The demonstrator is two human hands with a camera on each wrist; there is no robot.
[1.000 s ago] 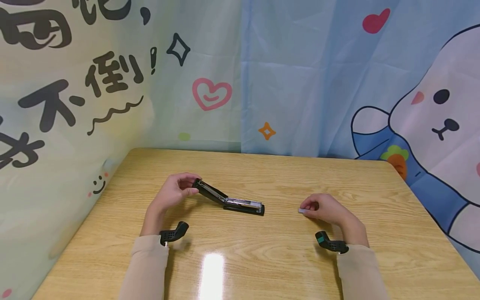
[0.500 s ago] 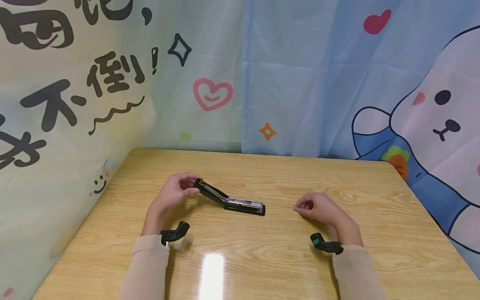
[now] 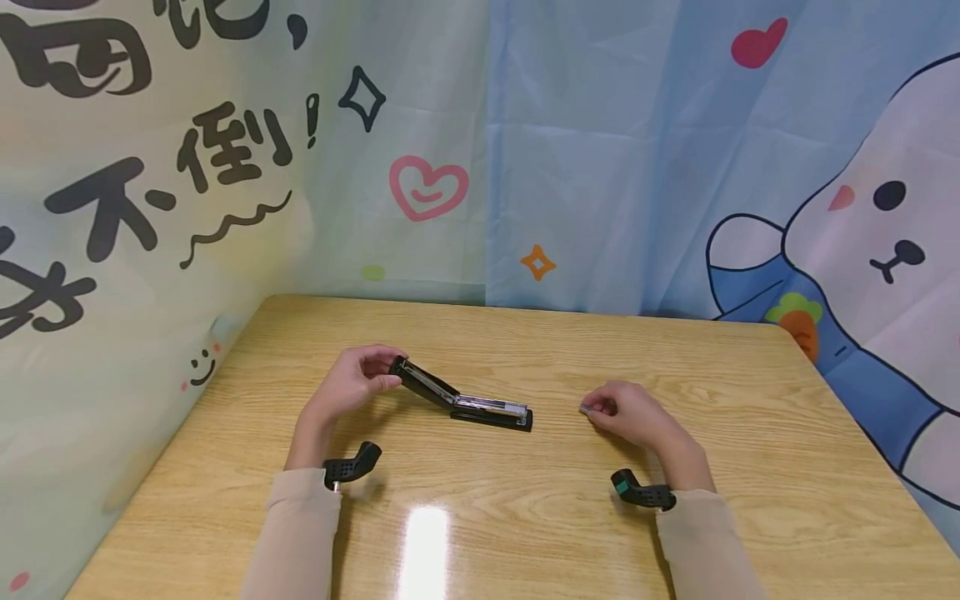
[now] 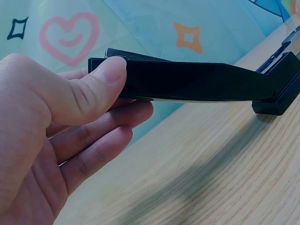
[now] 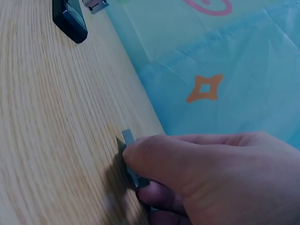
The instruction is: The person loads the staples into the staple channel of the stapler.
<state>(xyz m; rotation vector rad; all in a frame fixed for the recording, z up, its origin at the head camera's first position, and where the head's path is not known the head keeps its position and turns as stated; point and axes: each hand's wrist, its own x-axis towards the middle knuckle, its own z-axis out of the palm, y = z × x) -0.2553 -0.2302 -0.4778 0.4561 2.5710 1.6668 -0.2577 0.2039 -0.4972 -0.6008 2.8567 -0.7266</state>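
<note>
A black stapler (image 3: 491, 414) lies on the table, opened wide, with its metal staple channel showing. My left hand (image 3: 354, 382) pinches the end of its raised top arm between thumb and fingers. In the left wrist view the thumb presses the flat side of that black arm (image 4: 187, 82), which slopes to the hinge. To the right of the stapler, apart from it, my right hand (image 3: 628, 410) pinches a small strip of staples (image 5: 128, 137) just above the table. Thumb and fingers cover part of the strip.
The wooden table (image 3: 495, 350) runs back to a printed cloth (image 3: 570, 167) hanging behind and on the left. A black wrist camera (image 3: 352, 463) sits on the left wrist, another camera (image 3: 641, 490) on the right. Light glares on the table's front (image 3: 424, 550).
My right hand has moved left, toward the stapler, with the staple strip in its fingers. The left hand keeps its hold on the stapler's top arm.
</note>
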